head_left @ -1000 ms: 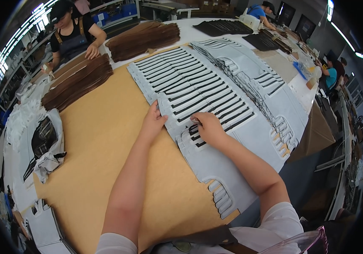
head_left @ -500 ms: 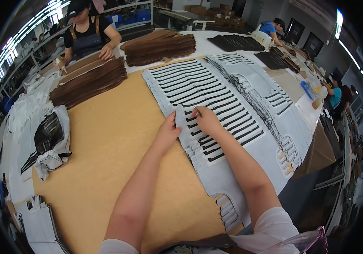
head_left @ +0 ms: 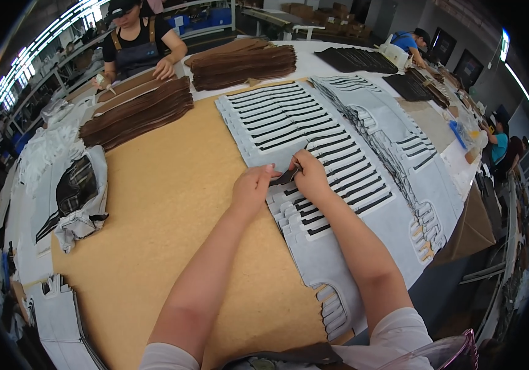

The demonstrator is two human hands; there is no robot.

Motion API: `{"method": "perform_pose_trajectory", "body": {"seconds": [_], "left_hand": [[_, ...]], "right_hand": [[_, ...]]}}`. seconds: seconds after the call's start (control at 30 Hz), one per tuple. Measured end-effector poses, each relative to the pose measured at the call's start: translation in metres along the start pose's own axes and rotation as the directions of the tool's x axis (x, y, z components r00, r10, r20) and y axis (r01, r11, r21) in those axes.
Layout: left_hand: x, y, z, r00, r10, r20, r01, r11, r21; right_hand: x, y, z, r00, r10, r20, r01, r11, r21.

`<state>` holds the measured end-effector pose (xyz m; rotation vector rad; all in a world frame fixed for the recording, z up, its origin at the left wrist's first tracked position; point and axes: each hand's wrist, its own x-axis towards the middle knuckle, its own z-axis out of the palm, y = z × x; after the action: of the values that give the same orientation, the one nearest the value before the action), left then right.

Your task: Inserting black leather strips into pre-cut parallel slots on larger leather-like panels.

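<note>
Overlapping light grey panels (head_left: 280, 117) with rows of black-edged strips lie fanned out across the table. At the left edge of this stack, my left hand (head_left: 253, 190) pinches the end of a strip. My right hand (head_left: 311, 180) closes on the same strip a little to the right. Between the two hands a dark piece (head_left: 286, 177), apparently the strip's turned-up underside, shows bent. My fingers hide most of it. Below my right hand, more strip ends overlap in steps along the edge.
Tan board (head_left: 172, 203) covers the tabletop left of the panels. Brown strip stacks (head_left: 243, 66) and black pieces (head_left: 357, 60) lie at the far side. A crumpled grey-and-black bundle (head_left: 82, 197) and grey panels (head_left: 61, 320) sit at left. A co-worker (head_left: 138, 43) works across the table.
My right hand has come a little lower and to the right. The strip between my hands is now bent up, with its dark side showing. The view has shifted slightly.
</note>
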<state>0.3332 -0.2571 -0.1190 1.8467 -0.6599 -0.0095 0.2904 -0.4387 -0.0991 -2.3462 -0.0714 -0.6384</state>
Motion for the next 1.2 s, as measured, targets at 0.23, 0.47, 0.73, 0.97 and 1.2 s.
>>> {"method": "perform_pose_trajectory", "body": {"seconds": [0.23,0.47,0.73,0.97,1.2], "left_hand": [[0.059,-0.053,-0.021,0.949,0.119,-0.291,0.038,0.875,0.482],[0.082,-0.048,-0.027,0.988,-0.015,-0.152,0.092,0.854,0.512],[0.087,-0.058,-0.027,0.978,0.094,-0.186,0.044,0.777,0.627],[0.106,-0.077,-0.037,0.974,-0.036,-0.226,0.151,0.843,0.516],[0.122,-0.083,-0.051,0.979,-0.069,-0.194,0.15,0.886,0.439]], "right_hand": [[0.001,-0.004,0.012,0.995,-0.058,-0.081,0.059,0.998,0.004],[0.001,0.001,0.008,0.999,-0.005,-0.033,0.005,1.0,0.013],[0.001,0.003,0.009,1.0,0.005,-0.01,-0.005,1.0,-0.004],[0.002,-0.002,0.013,1.0,-0.015,-0.003,0.015,1.0,-0.015],[0.002,0.002,0.013,1.0,-0.009,0.011,0.009,1.0,0.001]]}}
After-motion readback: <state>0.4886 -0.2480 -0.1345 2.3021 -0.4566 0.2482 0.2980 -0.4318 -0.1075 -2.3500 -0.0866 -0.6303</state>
